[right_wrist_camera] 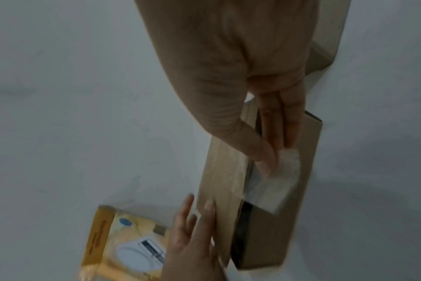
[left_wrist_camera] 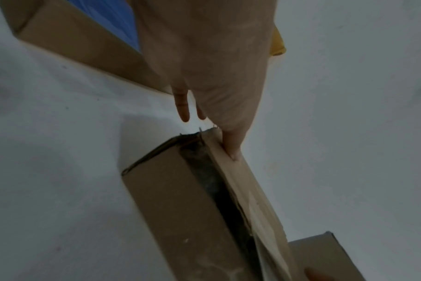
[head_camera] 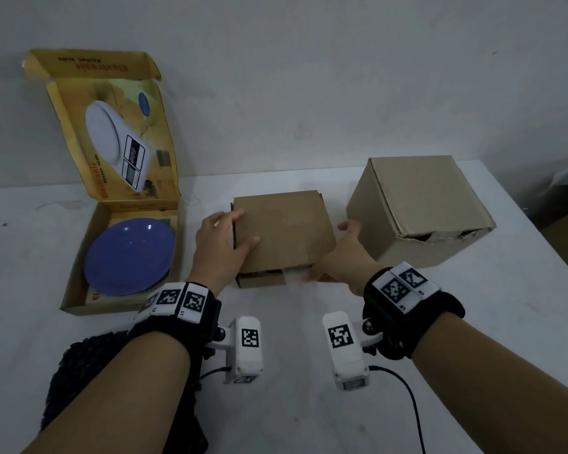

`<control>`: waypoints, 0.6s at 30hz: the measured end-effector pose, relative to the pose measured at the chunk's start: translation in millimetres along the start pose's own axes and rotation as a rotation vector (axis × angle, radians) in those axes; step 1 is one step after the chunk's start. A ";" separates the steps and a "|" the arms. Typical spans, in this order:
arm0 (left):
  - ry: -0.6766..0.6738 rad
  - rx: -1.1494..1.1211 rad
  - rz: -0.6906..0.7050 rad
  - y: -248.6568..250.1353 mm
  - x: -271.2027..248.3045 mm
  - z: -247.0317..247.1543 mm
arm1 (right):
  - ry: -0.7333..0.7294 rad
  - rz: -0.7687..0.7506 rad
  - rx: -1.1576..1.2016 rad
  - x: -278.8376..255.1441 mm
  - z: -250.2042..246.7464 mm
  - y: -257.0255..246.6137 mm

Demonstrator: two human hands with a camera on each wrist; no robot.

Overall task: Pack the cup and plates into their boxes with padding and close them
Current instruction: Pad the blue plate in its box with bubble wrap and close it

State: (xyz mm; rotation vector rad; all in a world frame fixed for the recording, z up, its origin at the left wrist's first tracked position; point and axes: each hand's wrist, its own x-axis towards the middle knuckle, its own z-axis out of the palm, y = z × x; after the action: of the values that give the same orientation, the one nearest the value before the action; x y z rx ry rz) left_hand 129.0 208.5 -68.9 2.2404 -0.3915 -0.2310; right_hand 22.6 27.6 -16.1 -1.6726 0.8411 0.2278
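A flat brown cardboard box [head_camera: 286, 231] lies mid-table with its lid down but a dark gap along the front. My left hand [head_camera: 225, 240] rests on the lid's left edge, fingers straight and thumb [left_wrist_camera: 231, 146] on the lid. My right hand [head_camera: 338, 257] is at the front right corner; its thumb and fingers pinch the end of a clear tape strip [right_wrist_camera: 276, 176] that hangs from the lid over the gap. A blue plate [head_camera: 128, 257] lies in the open yellow kitchen-scale box [head_camera: 76, 290] at the left. No cup shows.
A taller closed brown box [head_camera: 420, 211] stands at the right, close to my right hand. A dark knitted cloth [head_camera: 79, 371] lies under my left forearm at the near edge. The white table [head_camera: 295, 404] ends at the right, past the tall box.
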 end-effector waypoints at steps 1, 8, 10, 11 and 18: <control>-0.034 0.037 0.011 1.3 -1.9 1.9 | 0.031 0.004 -0.004 -3.9 3.4 1.9; -0.184 -0.019 -0.061 2.9 -5.9 13.6 | 0.313 -0.197 -0.097 -14.3 30.7 26.5; -0.197 -0.016 -0.068 4.7 -6.9 13.2 | 0.369 -0.222 -0.084 -16.2 34.5 33.8; -0.198 -0.012 -0.071 5.9 -7.6 13.2 | 0.391 -0.231 -0.081 -16.9 35.5 36.7; -0.166 0.015 -0.149 14.2 -3.4 18.6 | 0.482 -0.175 0.059 -10.6 38.3 51.2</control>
State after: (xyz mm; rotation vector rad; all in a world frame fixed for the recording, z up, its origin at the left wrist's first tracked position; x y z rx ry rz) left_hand 117.5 187.9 -69.8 2.2744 -0.3149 -0.4960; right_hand -6.6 64.3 -60.9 -1.7599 1.0338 -0.3318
